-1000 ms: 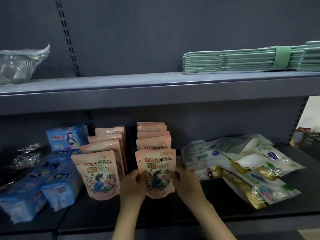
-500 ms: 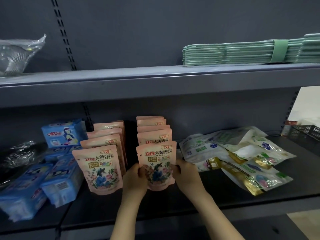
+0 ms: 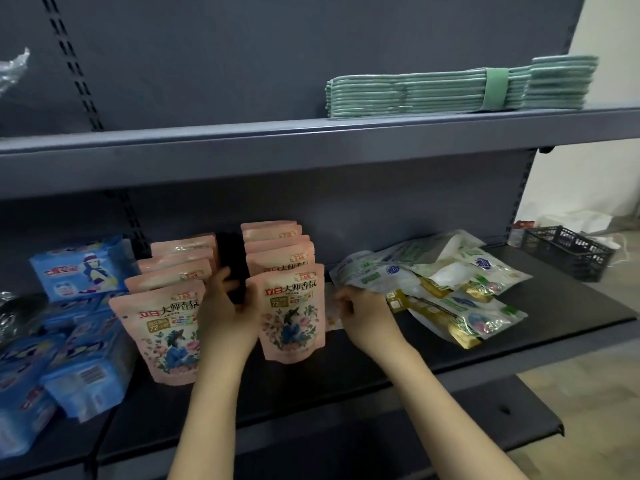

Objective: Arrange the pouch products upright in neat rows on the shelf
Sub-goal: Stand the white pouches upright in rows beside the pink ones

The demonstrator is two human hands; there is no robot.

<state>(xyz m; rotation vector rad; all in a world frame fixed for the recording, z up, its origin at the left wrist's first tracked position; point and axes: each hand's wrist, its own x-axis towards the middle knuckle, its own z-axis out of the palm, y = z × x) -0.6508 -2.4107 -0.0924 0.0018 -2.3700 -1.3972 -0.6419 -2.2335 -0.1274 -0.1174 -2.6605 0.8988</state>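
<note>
Right hand (image 3: 363, 311) reaches the heap of white-and-gold pouches (image 3: 446, 289) lying flat just to its right, fingers curled at the nearest edge; whether it grips, I cannot tell. Left hand (image 3: 228, 306), fingers relaxed, touches the front pink pouch (image 3: 291, 313), upright on the shelf (image 3: 519, 344).

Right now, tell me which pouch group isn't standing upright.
The white and gold pouches right of the pink rows: they lie flat in a jumbled heap.

Pouch rows (image 3: 284, 299) left of heaped pouches (image 3: 443, 289)
</note>
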